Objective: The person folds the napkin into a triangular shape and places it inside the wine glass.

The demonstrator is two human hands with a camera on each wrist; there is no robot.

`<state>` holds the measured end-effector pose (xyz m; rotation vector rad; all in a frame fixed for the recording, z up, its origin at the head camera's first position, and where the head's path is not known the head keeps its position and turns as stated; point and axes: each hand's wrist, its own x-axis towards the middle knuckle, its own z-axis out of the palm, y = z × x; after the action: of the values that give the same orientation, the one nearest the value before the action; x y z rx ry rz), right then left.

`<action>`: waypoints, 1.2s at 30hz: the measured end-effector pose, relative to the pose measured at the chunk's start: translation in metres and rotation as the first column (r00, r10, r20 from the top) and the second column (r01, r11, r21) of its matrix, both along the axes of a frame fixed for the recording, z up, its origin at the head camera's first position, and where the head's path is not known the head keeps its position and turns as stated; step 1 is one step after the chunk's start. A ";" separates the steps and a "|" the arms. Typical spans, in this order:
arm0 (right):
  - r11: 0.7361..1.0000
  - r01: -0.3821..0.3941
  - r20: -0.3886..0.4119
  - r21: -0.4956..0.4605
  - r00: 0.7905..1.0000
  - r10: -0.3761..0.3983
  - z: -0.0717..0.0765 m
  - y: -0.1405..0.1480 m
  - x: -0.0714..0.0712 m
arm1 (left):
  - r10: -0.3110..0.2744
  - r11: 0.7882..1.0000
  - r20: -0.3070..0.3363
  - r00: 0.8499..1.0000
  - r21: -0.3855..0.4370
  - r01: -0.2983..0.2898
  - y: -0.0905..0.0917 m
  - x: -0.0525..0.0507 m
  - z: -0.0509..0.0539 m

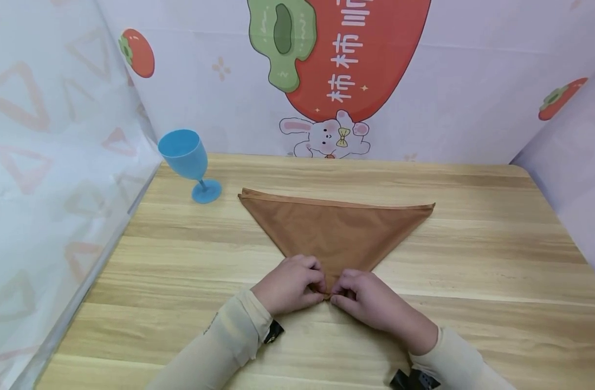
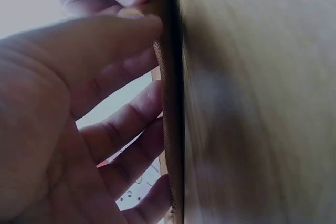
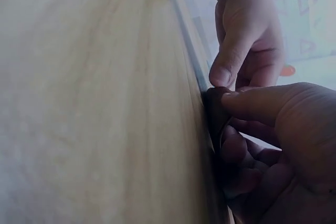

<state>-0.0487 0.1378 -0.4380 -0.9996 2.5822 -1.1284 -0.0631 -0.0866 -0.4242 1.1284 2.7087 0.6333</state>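
Observation:
A brown cloth (image 1: 334,227) lies folded into a triangle on the table, its long edge away from me and its point toward me. At that near point my left hand (image 1: 293,284) pinches the cloth between thumb and fingers. Close beside it, my right hand (image 1: 375,300) pinches the same corner from the other side. In the left wrist view the left thumb (image 2: 115,35) presses on the cloth's edge (image 2: 168,93), with the other fingers behind it. The right wrist view has the right thumb (image 3: 257,103) on the dark cloth tip, the two hands nearly touching.
A blue plastic goblet (image 1: 182,154) stands at the table's back left, beyond the cloth's left corner. The wooden table (image 1: 497,260) meets a printed cloth backdrop (image 1: 448,108) at the back, with similar sheets hanging at both sides.

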 end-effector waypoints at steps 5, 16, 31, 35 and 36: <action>1.000 0.012 0.003 -0.001 1.000 -0.012 0.002 -0.004 -0.001 | 0.018 0.999 -0.046 0.999 -0.034 -0.020 0.002 0.003 0.002; 0.997 0.073 0.074 -0.017 0.995 -0.072 0.005 -0.002 -0.002 | 0.092 0.995 -0.048 0.995 -0.045 -0.094 0.007 0.003 0.001; 0.999 0.050 0.101 0.010 0.994 -0.051 0.001 0.003 -0.003 | 0.087 0.996 0.010 0.996 0.020 -0.087 0.006 0.001 -0.003; 0.998 0.046 0.043 0.038 0.998 -0.048 0.001 0.003 -0.003 | 0.072 0.997 0.035 0.997 0.018 -0.072 0.005 0.001 -0.003; 0.998 0.044 0.021 0.044 0.999 -0.045 0.000 0.003 -0.004 | 0.070 0.997 0.043 0.997 0.016 -0.071 0.006 0.001 -0.003</action>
<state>-0.0522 0.1410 -0.4381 -0.9192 2.6123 -1.0827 -0.0621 -0.0811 -0.4272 1.0146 2.7223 0.6841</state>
